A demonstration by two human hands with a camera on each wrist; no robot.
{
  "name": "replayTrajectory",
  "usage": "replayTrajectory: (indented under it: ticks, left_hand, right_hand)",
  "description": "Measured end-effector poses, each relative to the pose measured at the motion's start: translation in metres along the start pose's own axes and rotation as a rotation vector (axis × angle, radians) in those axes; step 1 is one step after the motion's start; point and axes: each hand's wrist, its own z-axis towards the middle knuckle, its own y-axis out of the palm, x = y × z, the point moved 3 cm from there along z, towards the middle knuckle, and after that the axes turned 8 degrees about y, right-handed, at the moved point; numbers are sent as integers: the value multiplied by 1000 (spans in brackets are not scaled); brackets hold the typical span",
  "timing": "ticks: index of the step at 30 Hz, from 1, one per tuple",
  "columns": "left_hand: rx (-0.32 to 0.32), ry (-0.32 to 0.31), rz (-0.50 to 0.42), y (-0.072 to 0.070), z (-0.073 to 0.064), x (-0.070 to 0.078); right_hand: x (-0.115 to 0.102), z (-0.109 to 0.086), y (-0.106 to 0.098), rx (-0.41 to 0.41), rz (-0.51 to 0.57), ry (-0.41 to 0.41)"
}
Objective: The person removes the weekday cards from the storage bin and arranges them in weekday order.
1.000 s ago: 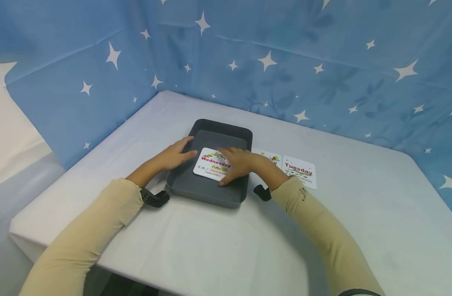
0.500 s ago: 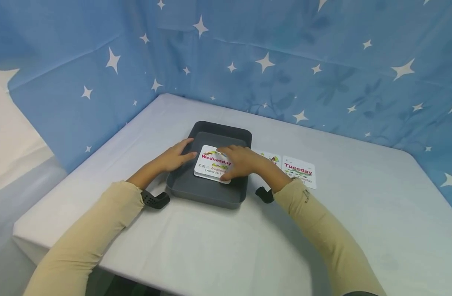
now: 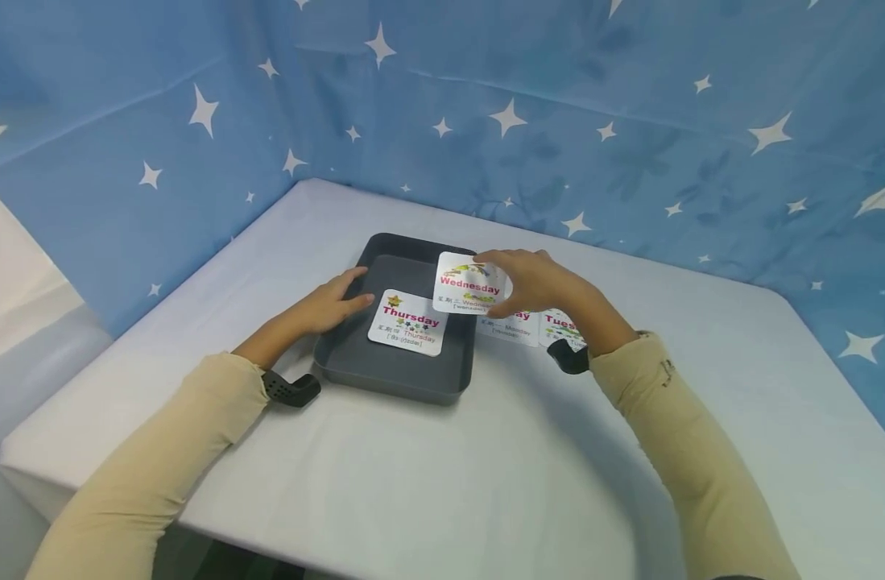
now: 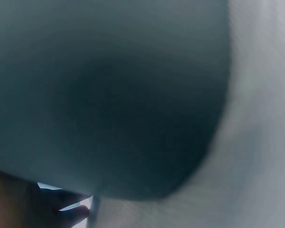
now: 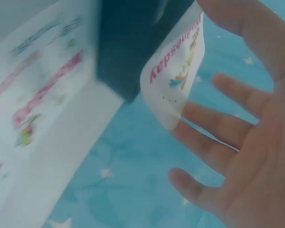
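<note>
My right hand (image 3: 543, 282) pinches the Wednesday card (image 3: 460, 283) by its right side between thumb and fingers, raised over the right rim of a dark grey tray (image 3: 384, 375). In the right wrist view this card (image 5: 170, 78) looks slightly bent, with fingertips at its edge. A Thursday card (image 3: 406, 326) lies face up in the tray. My left hand (image 3: 326, 306) rests at the tray's left wall, fingers fairly straight. The left wrist view is mostly filled by the dark tray (image 4: 109, 104), with only dim fingers at the lower left.
Right of the tray, a Monday card (image 3: 510, 329) and a Tuesday card (image 3: 560, 322) lie side by side on the white-covered table (image 3: 413, 483), partly hidden by the right hand and arm. A blue star-patterned curtain (image 3: 558, 161) stands behind the table.
My right hand has lifted the Wednesday card from the stack in the tray and carried it right, uncovering the Thursday card. The left hand stays at the tray's left side.
</note>
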Motion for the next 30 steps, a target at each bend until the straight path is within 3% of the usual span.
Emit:
replayTrajectory:
  ticks: [11, 22, 30]
  left_hand:
    - [-8, 8, -12, 1, -1, -1]
    - [-19, 14, 5, -2, -1, 2]
    - [-24, 19, -4, -1, -1, 3]
  right_hand:
    - [68, -21, 18, 9, 17, 39]
    - [167, -73, 20, 21, -57, 143]
    - [208, -104, 27, -20, -80, 197]
